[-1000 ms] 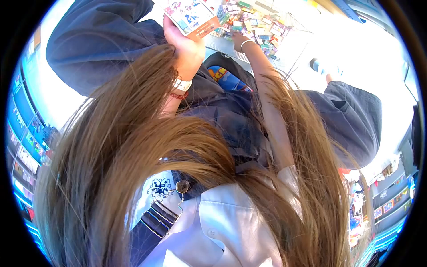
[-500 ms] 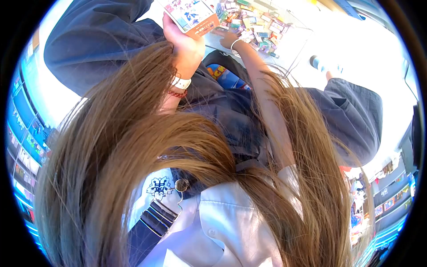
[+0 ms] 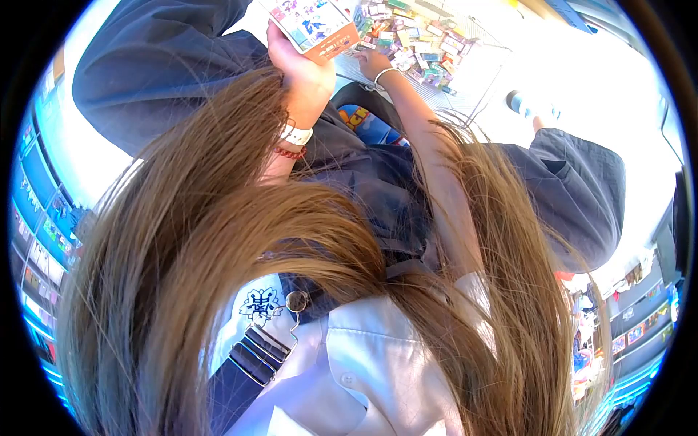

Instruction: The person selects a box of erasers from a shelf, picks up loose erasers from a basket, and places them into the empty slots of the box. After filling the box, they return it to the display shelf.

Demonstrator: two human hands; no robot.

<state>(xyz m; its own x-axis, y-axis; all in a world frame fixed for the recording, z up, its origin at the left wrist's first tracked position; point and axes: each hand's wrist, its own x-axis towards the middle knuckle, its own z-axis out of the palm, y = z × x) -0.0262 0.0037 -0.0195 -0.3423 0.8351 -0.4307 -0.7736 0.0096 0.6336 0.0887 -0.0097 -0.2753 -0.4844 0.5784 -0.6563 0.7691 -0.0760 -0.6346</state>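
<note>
My left hand [image 3: 305, 76] is wrapped round a small box [image 3: 314, 27] with an orange side and printed figures on its white face, at the top of the view. To the right of it, my right hand [image 3: 374, 64] reaches to the near left edge of a pile of small colourful packets [image 3: 418, 45]. Its fingertips are small and lie against the pile, so whether they hold a packet cannot be made out. The pile rests in a wire mesh basket [image 3: 476, 76].
A bag with a bright cartoon print [image 3: 372, 125] lies between my legs. Another foot in a shoe [image 3: 518, 103] is at the right. Stocked shelves [image 3: 47, 218] line the left edge, with more shelves [image 3: 643, 323] at the lower right. Long hair hangs over both forearms.
My right hand has shifted slightly left and down at the pile's edge. My left hand and the box have barely moved.
</note>
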